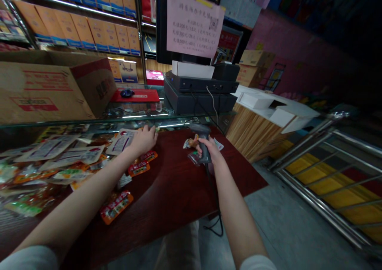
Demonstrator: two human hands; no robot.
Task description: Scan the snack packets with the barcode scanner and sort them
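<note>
Two hands work at a wooden counter [176,194]: the right hand [207,150] grips a light corded scanner [204,136] by its handle; the left hand [143,140] lies open on a thin, slippery snack packet [121,141].

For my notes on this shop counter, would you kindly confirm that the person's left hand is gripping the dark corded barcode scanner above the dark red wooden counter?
Not quite: the head view shows that the right hand, not the left hand, grips the dark corded barcode scanner. The rest is correct: the scanner is above the dark red wooden counter.
</note>
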